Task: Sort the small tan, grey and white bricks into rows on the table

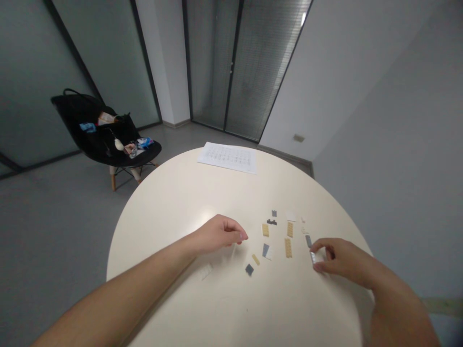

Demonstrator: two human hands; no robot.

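My right hand (334, 258) is at the right side of the table, thumb and index finger closed on the two ends of a small white toy brick (313, 259). A dark grey piece (308, 240) lies just beyond that brick. Left of the middle, my left hand (222, 233) hovers low with its fingers pinched together; what they hold, if anything, I cannot make out. Closest to it on the right are a small tan strip (256, 260), a dark grey plate (249, 270) and a yellowish piece (265, 230).
Two tan studded plates (288, 247) and a grey-and-white piece (266, 251) lie between the hands on the round white table (162, 202). A printed sheet (227, 157) rests at the far edge. Beyond, a black chair (90, 135) bears a bag and other items.
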